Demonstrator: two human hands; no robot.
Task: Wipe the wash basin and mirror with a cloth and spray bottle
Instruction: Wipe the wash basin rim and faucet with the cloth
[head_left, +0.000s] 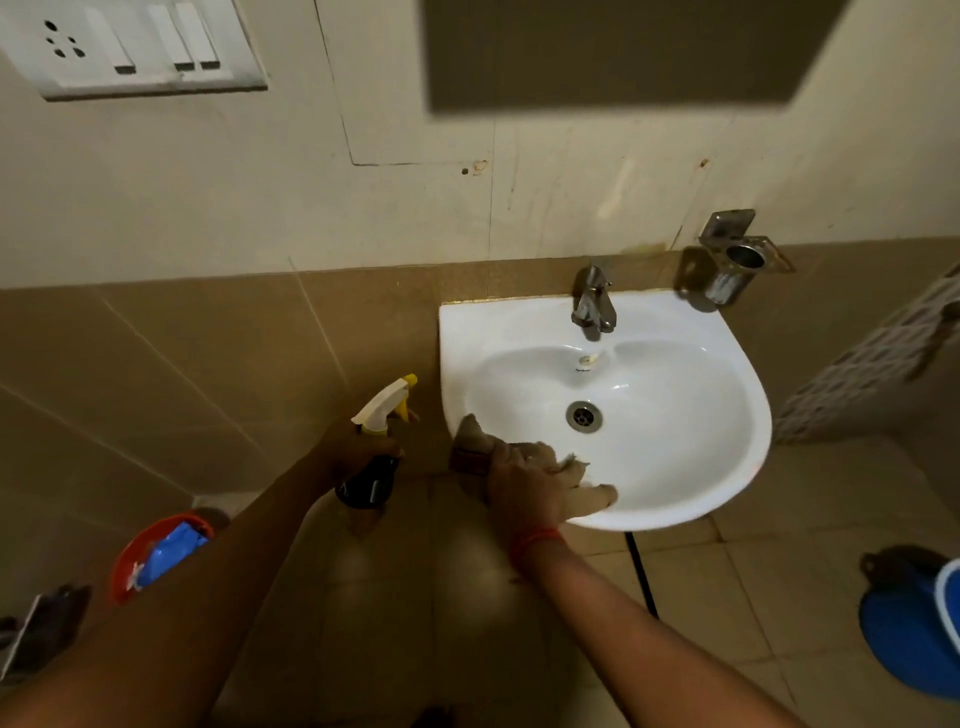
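Bottle (375, 457) left of centre in the frame, gripped around its neck by the left hand (353, 447): dark body low, white and yellow spray head high, long axis tilted up and to the right, nozzle aimed toward the upper right, at the wall beside the basin (675, 415). The right hand (524, 493) is closed on a brown cloth (519, 457), bunched and pressed against the basin's lower left rim, part of it hanging over the edge. The white basin fills the centre right of the frame, its drain (584, 415) bare just up and right of the cloth, a metal tap (594, 304) at its back edge. A steel cup holder (730, 260) hangs on the wall right of the tap. The mirror (623, 52) shows dark at top centre, a switch plate (130, 47) at upper left. On the floor, an orange bucket (156, 556) sits lower left, a blue bucket (909, 623) at the lower right edge
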